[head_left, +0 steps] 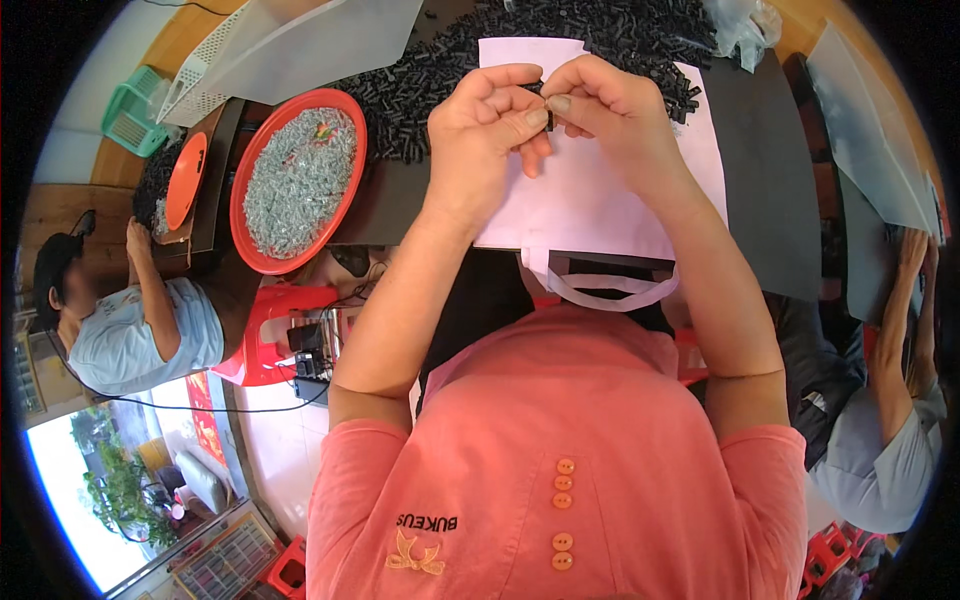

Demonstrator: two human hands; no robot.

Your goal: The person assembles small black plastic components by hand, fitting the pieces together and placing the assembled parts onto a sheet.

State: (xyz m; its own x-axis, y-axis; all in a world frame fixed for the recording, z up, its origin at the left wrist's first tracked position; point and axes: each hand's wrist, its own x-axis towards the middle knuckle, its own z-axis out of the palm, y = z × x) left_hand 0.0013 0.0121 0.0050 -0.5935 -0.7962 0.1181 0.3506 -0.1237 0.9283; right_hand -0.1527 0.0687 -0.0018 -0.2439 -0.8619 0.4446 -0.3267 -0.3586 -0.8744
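My left hand (487, 122) and my right hand (618, 118) meet over a pale pink cloth bag (610, 205) spread on the dark table. Between the left thumb and fingers sits a small black plastic piece (549, 122), mostly covered by the fingertips. My right thumb and forefinger pinch together right against it; whatever they grip is too small and hidden to name. Beyond both hands lies a heap of similar small black plastic pieces (400, 112), part of it up against the bag's far edge.
To the left, a red round tray (240, 210) holds many small shiny clear-grey parts. A translucent plastic bag (745, 30) lies at the back right. One person (140, 325) sits at the left by an orange dish (187, 180); another person (885, 455) works at the right.
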